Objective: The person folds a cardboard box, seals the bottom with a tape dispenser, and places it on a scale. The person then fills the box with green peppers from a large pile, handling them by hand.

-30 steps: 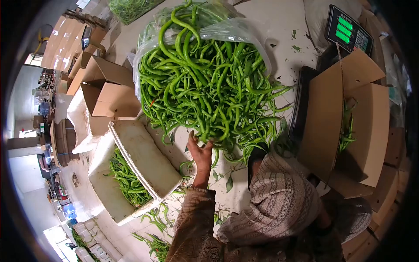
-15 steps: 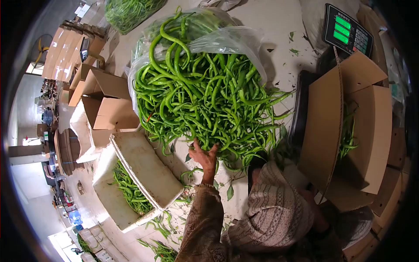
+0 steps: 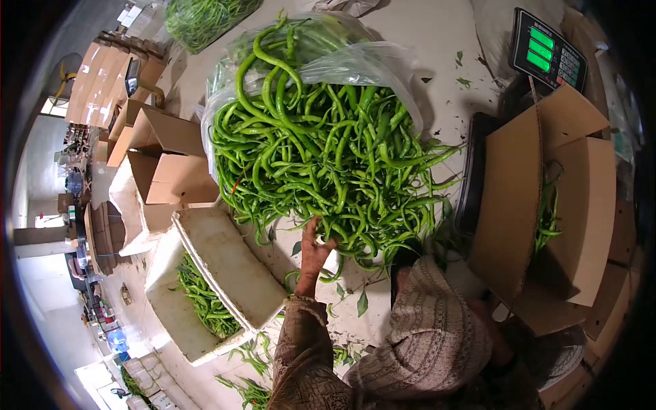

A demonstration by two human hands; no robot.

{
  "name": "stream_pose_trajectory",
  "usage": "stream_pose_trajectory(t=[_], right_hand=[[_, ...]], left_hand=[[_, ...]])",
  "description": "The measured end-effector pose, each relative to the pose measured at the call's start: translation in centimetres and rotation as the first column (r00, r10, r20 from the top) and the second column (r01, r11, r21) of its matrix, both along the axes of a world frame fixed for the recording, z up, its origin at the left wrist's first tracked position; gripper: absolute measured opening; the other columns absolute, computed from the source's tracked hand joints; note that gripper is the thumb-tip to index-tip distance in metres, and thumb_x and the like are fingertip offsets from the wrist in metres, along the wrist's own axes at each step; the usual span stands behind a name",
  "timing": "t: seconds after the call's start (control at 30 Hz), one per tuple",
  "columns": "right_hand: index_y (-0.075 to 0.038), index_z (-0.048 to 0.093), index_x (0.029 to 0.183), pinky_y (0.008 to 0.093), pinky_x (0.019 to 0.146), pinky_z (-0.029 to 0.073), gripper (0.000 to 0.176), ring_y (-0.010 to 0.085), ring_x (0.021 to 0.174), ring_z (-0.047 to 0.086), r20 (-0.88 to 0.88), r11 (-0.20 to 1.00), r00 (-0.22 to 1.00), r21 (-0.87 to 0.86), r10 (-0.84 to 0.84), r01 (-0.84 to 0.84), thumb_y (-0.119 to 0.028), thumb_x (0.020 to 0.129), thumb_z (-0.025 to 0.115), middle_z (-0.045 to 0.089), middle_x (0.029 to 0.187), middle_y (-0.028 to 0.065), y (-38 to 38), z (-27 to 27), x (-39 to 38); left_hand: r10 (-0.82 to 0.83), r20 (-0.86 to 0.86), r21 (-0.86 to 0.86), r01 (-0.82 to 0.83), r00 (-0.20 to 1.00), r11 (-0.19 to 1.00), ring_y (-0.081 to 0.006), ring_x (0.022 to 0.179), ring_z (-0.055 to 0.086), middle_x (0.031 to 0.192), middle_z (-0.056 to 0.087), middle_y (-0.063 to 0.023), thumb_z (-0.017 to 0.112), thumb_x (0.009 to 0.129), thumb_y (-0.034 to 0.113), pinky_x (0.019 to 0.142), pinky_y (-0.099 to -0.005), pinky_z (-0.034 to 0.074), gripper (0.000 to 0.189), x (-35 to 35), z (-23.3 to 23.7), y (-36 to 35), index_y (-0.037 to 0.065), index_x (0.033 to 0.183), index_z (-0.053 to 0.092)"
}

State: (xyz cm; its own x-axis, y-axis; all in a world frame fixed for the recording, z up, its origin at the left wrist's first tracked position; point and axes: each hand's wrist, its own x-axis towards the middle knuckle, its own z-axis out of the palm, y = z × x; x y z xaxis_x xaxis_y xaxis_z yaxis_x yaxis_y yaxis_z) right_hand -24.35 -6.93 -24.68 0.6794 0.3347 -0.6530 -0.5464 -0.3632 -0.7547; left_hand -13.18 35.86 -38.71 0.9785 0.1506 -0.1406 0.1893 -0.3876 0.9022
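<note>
A big heap of long green chili peppers [image 3: 328, 157] spills from a clear plastic bag [image 3: 365, 58] onto the floor in front of me. At its near edge is my left hand [image 3: 316, 253], fingers pointing into the peppers, with thumb and forefinger apart. I see no pepper held in it. My right arm [image 3: 502, 345] is in shadow between my patterned-cloth knee [image 3: 437, 328] and a cardboard carton [image 3: 509, 205]; the fingers of that hand cannot be made out. Inside the carton lie some green peppers [image 3: 549, 212].
A white foam box [image 3: 236, 266] holding peppers stands at left, before an open carton [image 3: 181, 178]. Behind the right carton is a scale with a lit green display [image 3: 541, 49]. Another bag of peppers [image 3: 205, 24] lies at the back. Loose peppers [image 3: 249, 393] and leaves litter the floor.
My left hand has drawn back slightly toward me and to the left, its wrist turned more upright. Peppers at the heap's near edge have shifted a little.
</note>
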Motion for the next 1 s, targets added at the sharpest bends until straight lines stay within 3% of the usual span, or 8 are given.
stream_pose_trajectory(t=[0.07,0.17,0.23,0.37,0.53,0.77,0.87,1.0], right_hand=[[0.002,0.059,0.114,0.0355,0.094,0.043,0.027,0.0225,0.106,0.059,0.059,0.995,0.995,-0.059,0.080,-0.077,-0.009,0.089,0.054,0.063,0.111,0.0129,-0.1,-0.2,0.2],[0.001,0.058,0.114,0.0356,0.094,0.043,0.028,0.0224,0.106,0.058,0.005,0.965,0.966,-0.047,-0.257,0.257,-0.009,0.089,0.054,0.062,0.112,0.0135,-0.7,-2.3,-3.5],[0.001,0.058,0.115,0.0353,0.094,0.043,0.029,0.0216,0.106,0.058,-0.083,0.983,0.982,0.054,-0.170,0.174,-0.011,0.088,0.055,0.062,0.113,0.0133,0.0,-1.4,-1.8],[0.001,0.058,0.114,0.0346,0.094,0.043,0.031,0.0200,0.106,0.057,-0.144,0.976,0.975,0.113,-0.170,0.187,-0.014,0.087,0.059,0.062,0.114,0.0129,0.1,-1.3,-1.4],[0.002,0.058,0.112,0.0355,0.094,0.043,0.032,0.0201,0.107,0.057,-0.080,0.981,0.991,0.151,-0.111,0.122,-0.016,0.086,0.061,0.062,0.113,0.0117,1.4,2.8,1.3],[0.001,0.057,0.119,0.0365,0.097,0.042,0.039,0.0218,0.112,0.056,-0.084,0.988,0.986,0.046,-0.143,0.147,-0.017,0.086,0.065,0.061,0.117,0.0131,0.9,3.1,0.6],[0.000,0.056,0.122,0.0362,0.096,0.043,0.041,0.0218,0.111,0.057,0.185,0.982,0.972,-0.088,-0.146,0.165,-0.019,0.087,0.066,0.061,0.117,0.0130,0.6,2.3,-1.7],[0.000,0.056,0.118,0.0354,0.089,0.046,0.038,0.0212,0.099,0.060,0.241,0.993,0.964,-0.007,-0.114,0.119,-0.019,0.087,0.065,0.064,0.105,0.0107,2.4,8.3,1.4]], left_hand=[[0.127,0.037,0.150,-0.131,0.991,0.980,-0.0210,0.106,0.055,0.113,0.058,-0.0119,0.076,0.070,0.008,0.092,-0.0308,0.043,0.063,0.2,-0.1,-0.9,-0.002,0.126,0.049],[0.189,0.087,0.246,-0.205,0.978,0.947,-0.0201,0.090,0.059,0.097,0.061,-0.0114,0.074,0.069,0.008,0.081,-0.0314,0.047,0.052,0.6,-1.0,-1.8,-0.002,0.116,0.053],[0.219,0.103,0.189,-0.235,0.970,0.953,-0.0206,0.080,0.060,0.090,0.062,-0.0109,0.073,0.069,0.007,0.075,-0.0327,0.049,0.046,0.8,0.2,-2.7,-0.002,0.111,0.055],[0.070,0.147,0.464,-0.132,0.987,0.876,-0.0199,0.070,0.061,0.085,0.064,-0.0091,0.065,0.070,0.002,0.066,-0.0333,0.050,0.039,-0.2,4.4,-4.4,-0.002,0.108,0.055],[0.236,-0.133,-0.173,-0.257,0.963,0.951,-0.0163,0.079,0.062,0.091,0.064,-0.0063,0.064,0.076,-0.001,0.069,-0.0282,0.052,0.040,-2.1,7.3,-4.3,-0.001,0.115,0.054],[0.170,-0.287,-0.450,-0.289,0.943,0.845,-0.0166,0.086,0.063,0.100,0.064,-0.0082,0.068,0.076,0.002,0.079,-0.0301,0.054,0.043,-3.8,19.1,-1.1,-0.002,0.117,0.055],[0.160,-0.269,-0.606,-0.296,0.950,0.738,-0.0206,0.081,0.065,0.095,0.064,-0.0111,0.068,0.073,-0.001,0.076,-0.0316,0.056,0.045,-3.7,23.0,0.8,-0.002,0.115,0.054],[0.266,-0.161,-0.709,-0.298,0.951,0.639,-0.0222,0.077,0.062,0.100,0.062,-0.0131,0.067,0.071,0.001,0.071,-0.0344,0.055,0.049,-3.5,26.0,2.7,0.000,0.117,0.052]])
